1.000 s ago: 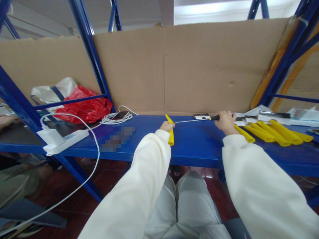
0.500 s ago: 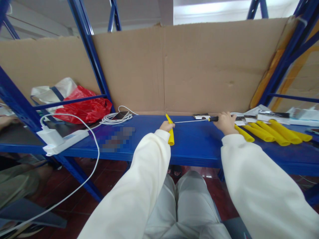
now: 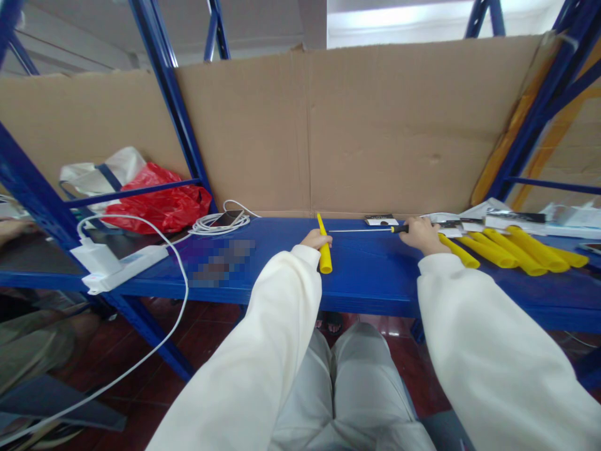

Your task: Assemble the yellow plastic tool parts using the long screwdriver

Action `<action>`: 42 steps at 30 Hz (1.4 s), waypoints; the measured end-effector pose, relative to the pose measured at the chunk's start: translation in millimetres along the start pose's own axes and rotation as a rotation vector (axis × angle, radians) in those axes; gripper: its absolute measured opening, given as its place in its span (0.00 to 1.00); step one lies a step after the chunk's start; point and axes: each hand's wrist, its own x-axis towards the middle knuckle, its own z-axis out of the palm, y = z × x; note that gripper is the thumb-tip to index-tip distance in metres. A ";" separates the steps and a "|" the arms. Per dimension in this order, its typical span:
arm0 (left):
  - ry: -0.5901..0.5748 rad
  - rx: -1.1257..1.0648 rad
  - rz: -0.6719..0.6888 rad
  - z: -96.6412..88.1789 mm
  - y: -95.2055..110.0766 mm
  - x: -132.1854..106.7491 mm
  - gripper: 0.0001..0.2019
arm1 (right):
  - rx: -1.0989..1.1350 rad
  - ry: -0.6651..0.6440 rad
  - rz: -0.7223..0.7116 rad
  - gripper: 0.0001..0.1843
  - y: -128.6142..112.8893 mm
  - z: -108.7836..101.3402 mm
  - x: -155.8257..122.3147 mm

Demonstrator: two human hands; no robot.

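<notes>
My left hand [image 3: 316,239] is closed around a yellow tapered tube [image 3: 325,259], its narrow end pointing away from me and its wide end toward me. My right hand [image 3: 421,235] grips the black and yellow handle of a screwdriver [image 3: 400,229]. The long thin shaft runs left, and its tip is at the tube near my left fingers; whether it touches or enters the tube I cannot make out. Several more yellow tubes [image 3: 493,249] lie side by side on the blue shelf [image 3: 366,269], right of my right hand.
A small black and white packet [image 3: 381,220] lies behind the screwdriver. Cardboard [image 3: 375,131] stands along the back. To the left are a coiled white cable [image 3: 218,224], a red plastic bag [image 3: 159,197] and a white power strip [image 3: 124,266]. Another person's hand [image 3: 14,230] shows at far left.
The yellow tube in my left hand has turned slightly, its near end shifting right. My right hand and the screwdriver have moved a little left.
</notes>
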 end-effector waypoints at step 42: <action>0.032 0.075 -0.019 -2.2 1.9 -4.5 0.13 | -0.020 -0.078 0.013 0.17 -6.6 -7.5 -1.1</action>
